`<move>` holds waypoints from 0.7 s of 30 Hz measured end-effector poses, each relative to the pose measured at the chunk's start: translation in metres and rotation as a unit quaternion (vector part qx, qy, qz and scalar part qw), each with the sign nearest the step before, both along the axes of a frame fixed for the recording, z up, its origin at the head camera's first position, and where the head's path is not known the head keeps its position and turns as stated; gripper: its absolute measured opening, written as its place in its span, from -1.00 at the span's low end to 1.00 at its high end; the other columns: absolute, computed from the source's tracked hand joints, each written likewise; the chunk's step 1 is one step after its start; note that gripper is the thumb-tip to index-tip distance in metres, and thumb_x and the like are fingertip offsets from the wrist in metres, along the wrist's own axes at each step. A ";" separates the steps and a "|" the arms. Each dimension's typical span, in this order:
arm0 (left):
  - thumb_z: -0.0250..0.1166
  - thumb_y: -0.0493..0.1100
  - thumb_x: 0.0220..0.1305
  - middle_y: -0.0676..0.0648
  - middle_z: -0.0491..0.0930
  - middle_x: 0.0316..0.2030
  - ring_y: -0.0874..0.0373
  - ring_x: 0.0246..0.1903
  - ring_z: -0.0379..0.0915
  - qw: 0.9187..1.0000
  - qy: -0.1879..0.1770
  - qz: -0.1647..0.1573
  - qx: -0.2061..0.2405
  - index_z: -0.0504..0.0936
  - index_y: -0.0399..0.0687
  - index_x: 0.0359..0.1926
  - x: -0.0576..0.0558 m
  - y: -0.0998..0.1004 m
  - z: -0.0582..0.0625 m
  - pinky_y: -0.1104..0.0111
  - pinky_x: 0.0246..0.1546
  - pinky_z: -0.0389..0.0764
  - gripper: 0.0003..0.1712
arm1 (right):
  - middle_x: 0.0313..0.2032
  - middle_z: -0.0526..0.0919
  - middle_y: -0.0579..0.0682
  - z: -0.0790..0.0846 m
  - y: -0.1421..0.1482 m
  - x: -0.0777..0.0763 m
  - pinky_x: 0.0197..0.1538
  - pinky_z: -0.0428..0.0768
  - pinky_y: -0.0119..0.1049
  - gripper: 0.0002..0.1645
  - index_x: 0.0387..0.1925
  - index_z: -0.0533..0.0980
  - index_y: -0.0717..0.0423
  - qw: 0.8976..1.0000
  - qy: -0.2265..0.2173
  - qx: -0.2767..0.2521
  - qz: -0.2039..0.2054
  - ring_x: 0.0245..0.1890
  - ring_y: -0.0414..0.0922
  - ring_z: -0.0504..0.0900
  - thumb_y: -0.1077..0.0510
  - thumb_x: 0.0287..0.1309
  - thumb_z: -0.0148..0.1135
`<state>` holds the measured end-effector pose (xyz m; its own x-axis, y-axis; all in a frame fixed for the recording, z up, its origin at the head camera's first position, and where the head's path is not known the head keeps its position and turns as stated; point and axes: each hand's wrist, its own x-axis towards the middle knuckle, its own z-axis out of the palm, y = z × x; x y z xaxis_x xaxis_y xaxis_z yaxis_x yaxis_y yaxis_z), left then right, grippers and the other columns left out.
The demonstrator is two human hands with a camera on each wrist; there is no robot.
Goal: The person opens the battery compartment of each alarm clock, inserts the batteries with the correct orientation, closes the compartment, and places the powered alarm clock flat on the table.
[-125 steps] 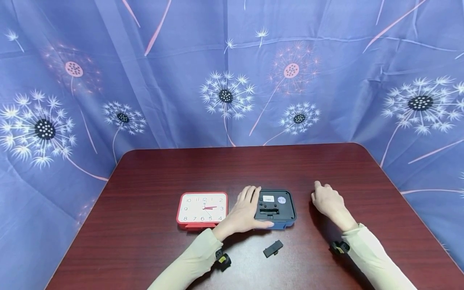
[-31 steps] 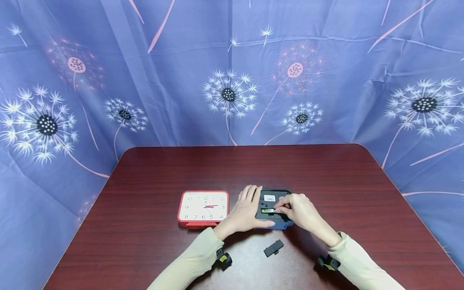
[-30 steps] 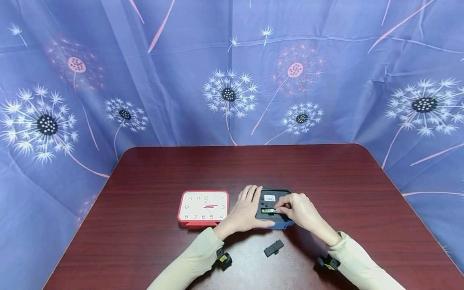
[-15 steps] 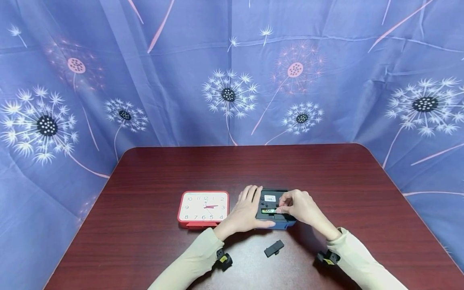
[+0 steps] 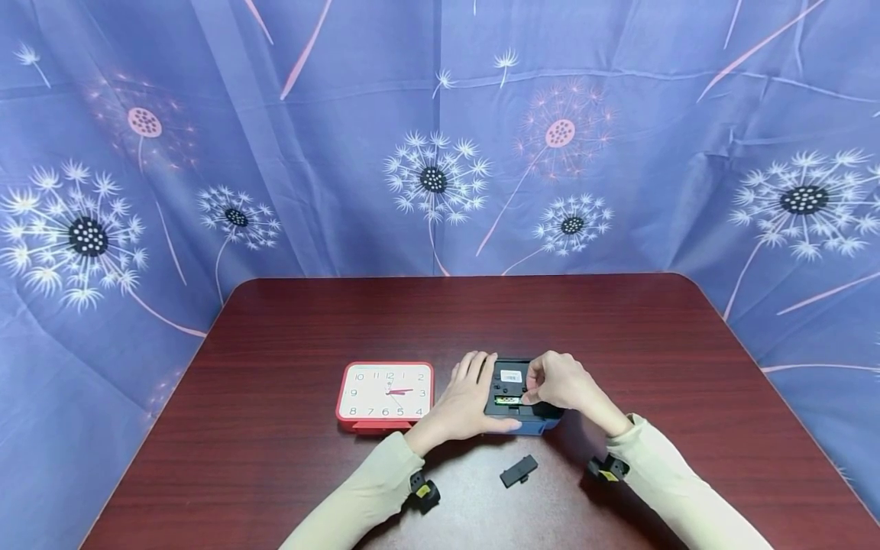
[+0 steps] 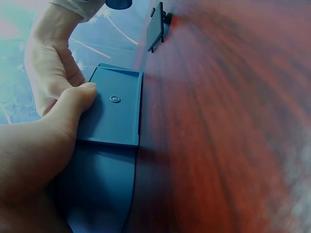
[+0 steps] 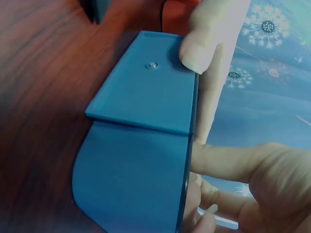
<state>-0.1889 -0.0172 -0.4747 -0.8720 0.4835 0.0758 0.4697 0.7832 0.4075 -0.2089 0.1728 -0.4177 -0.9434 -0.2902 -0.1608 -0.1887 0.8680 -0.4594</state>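
Note:
A blue clock (image 5: pixel 524 413) lies face down on the table, its black back upward. A green-and-yellow battery (image 5: pixel 507 400) sits in the slot in that back. My left hand (image 5: pixel 462 402) holds the clock's left part, fingers over the back and thumb along the near side. In the left wrist view its thumb (image 6: pixel 77 99) presses the blue underside (image 6: pixel 114 119). My right hand (image 5: pixel 564 382) is bent over the clock's right part, its thumb at the battery's right end and its fingers curled. The right wrist view shows the right hand (image 7: pixel 277 177) beside the clock (image 7: pixel 141 92); the battery is hidden there.
A red clock (image 5: pixel 385 393) lies face up left of the left hand, close to its forearm. A black battery cover (image 5: pixel 519 471) lies on the table (image 5: pixel 289 328) in front of the blue clock. A blue dandelion-print curtain (image 5: pixel 344 153) hangs behind.
My right hand came in from the right, with the battery at the slot. Since then its fingers have shifted slightly up and away, its thumb staying at the battery. The left hand holds still.

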 end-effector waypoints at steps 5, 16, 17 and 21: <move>0.33 0.44 -0.03 -0.16 0.12 0.37 -0.03 0.41 -0.06 1.000 0.007 0.001 -0.001 -0.02 -0.22 0.48 0.000 0.000 -0.001 0.00 0.38 0.16 0.29 | -0.74 0.45 -0.20 -0.001 0.002 -0.001 -0.53 0.30 -0.35 -0.66 -0.70 0.48 0.01 1.000 0.005 -0.008 0.015 -0.66 -0.21 0.37 0.12 -0.19 0.56; 0.31 0.45 -0.01 -0.18 0.10 0.40 -0.05 0.44 -0.08 1.000 -0.002 0.001 -0.004 -0.04 -0.20 0.49 0.000 -0.001 -0.001 -0.04 0.39 0.14 0.29 | -0.70 0.50 -0.23 -0.007 0.007 0.007 -0.56 0.28 -0.42 -0.70 -0.65 0.47 -0.02 0.997 0.045 -0.049 0.037 -0.69 -0.30 0.34 0.12 -0.05 0.48; 0.31 0.45 -0.01 -0.19 0.10 0.40 -0.06 0.44 -0.08 1.000 -0.001 0.001 -0.004 -0.04 -0.21 0.49 0.000 -0.001 -0.001 -0.04 0.39 0.14 0.29 | -0.70 0.51 -0.23 -0.007 0.007 0.008 -0.56 0.29 -0.43 -0.71 -0.65 0.48 -0.03 0.996 0.051 -0.053 0.041 -0.69 -0.31 0.35 0.12 -0.03 0.47; 0.31 0.44 -0.01 -0.19 0.11 0.39 -0.06 0.43 -0.07 1.000 0.004 0.000 -0.005 -0.03 -0.22 0.48 0.000 -0.001 -0.001 -0.02 0.39 0.15 0.29 | -0.67 0.52 -0.25 -0.003 0.008 0.012 -0.54 0.36 -0.46 -0.79 -0.58 0.53 -0.07 0.987 0.069 -0.093 0.107 -0.67 -0.37 0.37 0.16 0.06 0.39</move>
